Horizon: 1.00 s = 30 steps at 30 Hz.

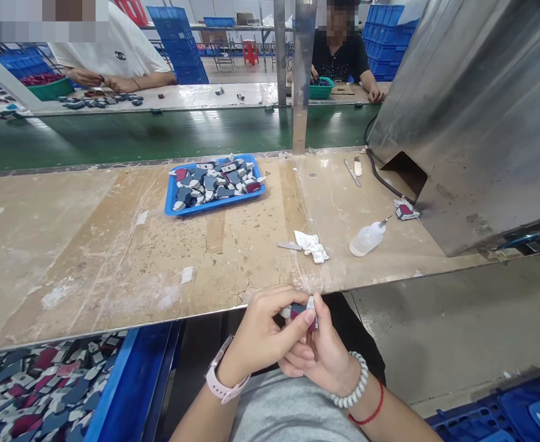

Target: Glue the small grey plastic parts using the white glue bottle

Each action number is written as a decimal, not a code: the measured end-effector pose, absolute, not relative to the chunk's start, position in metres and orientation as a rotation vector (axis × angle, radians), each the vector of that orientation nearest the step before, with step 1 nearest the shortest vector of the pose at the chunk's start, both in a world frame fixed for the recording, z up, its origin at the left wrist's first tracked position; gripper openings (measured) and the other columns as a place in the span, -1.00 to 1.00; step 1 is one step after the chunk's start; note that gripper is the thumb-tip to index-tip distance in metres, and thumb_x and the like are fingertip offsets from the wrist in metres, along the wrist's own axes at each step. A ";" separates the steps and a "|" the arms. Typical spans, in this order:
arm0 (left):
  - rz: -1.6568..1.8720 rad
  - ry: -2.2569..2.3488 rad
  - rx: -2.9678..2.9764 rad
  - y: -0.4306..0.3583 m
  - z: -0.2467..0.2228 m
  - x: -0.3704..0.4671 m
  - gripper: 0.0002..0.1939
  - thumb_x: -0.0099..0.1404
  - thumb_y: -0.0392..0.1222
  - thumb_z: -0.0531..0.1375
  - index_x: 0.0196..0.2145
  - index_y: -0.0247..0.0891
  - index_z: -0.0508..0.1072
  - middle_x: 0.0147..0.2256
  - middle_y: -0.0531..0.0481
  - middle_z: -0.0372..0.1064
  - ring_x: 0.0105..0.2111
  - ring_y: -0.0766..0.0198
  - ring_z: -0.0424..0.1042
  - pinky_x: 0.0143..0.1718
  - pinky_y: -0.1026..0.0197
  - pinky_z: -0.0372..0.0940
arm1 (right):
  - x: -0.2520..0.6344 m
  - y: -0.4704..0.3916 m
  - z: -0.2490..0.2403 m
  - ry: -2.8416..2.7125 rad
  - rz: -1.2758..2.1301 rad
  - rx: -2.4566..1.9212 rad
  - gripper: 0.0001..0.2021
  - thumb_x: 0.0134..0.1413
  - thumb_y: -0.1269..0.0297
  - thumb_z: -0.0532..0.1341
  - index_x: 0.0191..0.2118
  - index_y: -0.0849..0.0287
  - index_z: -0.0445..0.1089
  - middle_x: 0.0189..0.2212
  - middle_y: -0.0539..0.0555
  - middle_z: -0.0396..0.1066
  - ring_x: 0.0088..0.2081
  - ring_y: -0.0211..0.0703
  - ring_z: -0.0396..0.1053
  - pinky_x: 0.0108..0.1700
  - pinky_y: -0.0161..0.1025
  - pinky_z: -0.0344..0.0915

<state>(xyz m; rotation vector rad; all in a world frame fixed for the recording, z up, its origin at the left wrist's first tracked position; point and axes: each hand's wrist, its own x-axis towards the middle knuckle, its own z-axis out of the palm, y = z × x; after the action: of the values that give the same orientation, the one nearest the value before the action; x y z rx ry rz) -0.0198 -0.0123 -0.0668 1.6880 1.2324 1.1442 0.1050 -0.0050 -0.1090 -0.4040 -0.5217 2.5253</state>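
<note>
Between both hands, just off the table's front edge, is a small part [300, 309] in dark blue, maroon and light grey. My left hand [267, 325], with a pink watch band at the wrist, grips it from the left, thumb on top. My right hand [325, 353], wearing a beaded bracelet and a red cord, holds its right end with thumb and curled fingers. Beyond them on the table lie a crumpled white cloth [313, 247] and a thin metal strip [289, 246]. A blue tray [171, 210] heaped with similar parts sits farther back.
A needle-tipped bottle [366, 239], a blade [351, 173] and one part [405, 210] lie right, near a metal housing [463, 123]. A blue crate [113, 393] of parts stands lower left. Two people work beyond the green belt [182, 127]; a metal post [300, 80] rises mid-table.
</note>
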 end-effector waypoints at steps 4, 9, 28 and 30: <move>1.143 1.239 1.686 -0.013 -0.066 -0.019 -0.86 0.38 -0.17 0.24 -0.27 -0.25 0.57 -0.40 0.00 0.49 -0.40 0.26 0.43 -0.32 0.23 0.27 | 0.105 -0.005 -0.107 -0.490 2.549 -0.378 -0.18 -0.15 -0.55 0.21 -0.79 0.13 -0.05 -0.87 -0.19 -0.14 -0.79 -0.48 -0.16 -0.67 -0.43 0.06; 1.138 1.247 1.690 -0.013 -0.066 -0.019 -0.85 0.38 -0.16 0.23 -0.27 -0.25 0.57 -0.40 0.00 0.48 -0.41 0.26 0.42 -0.32 0.23 0.27 | 0.104 -0.005 -0.105 -0.448 2.565 -0.365 -0.19 -0.16 -0.53 0.24 -0.79 0.13 -0.05 -0.87 -0.20 -0.12 -0.80 -0.49 -0.16 -0.69 -0.45 0.05; 1.163 1.268 1.702 -0.013 -0.066 -0.017 -0.86 0.36 -0.18 0.23 -0.33 -0.26 0.54 -0.42 0.01 0.48 -0.42 0.27 0.41 -0.31 0.22 0.25 | 0.105 -0.008 -0.104 -0.365 2.589 -0.303 -0.20 -0.09 -0.48 0.24 -0.75 0.11 -0.12 -0.86 -0.22 -0.12 -0.80 -0.48 -0.19 -0.69 -0.43 0.02; 1.164 1.268 1.701 -0.013 -0.065 -0.017 -0.86 0.36 -0.18 0.23 -0.33 -0.26 0.54 -0.42 0.01 0.48 -0.42 0.27 0.40 -0.31 0.22 0.25 | 0.105 -0.008 -0.104 -0.363 2.588 -0.329 -0.20 -0.11 -0.48 0.25 -0.76 0.11 -0.12 -0.87 -0.21 -0.13 -0.80 -0.48 -0.19 -0.69 -0.43 0.02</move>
<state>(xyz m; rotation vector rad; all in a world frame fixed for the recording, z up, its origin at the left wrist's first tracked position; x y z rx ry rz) -0.0169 -0.0128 -0.0655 1.7011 1.2677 1.1644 0.1047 -0.0078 -0.1038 -0.3287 -0.3626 2.5880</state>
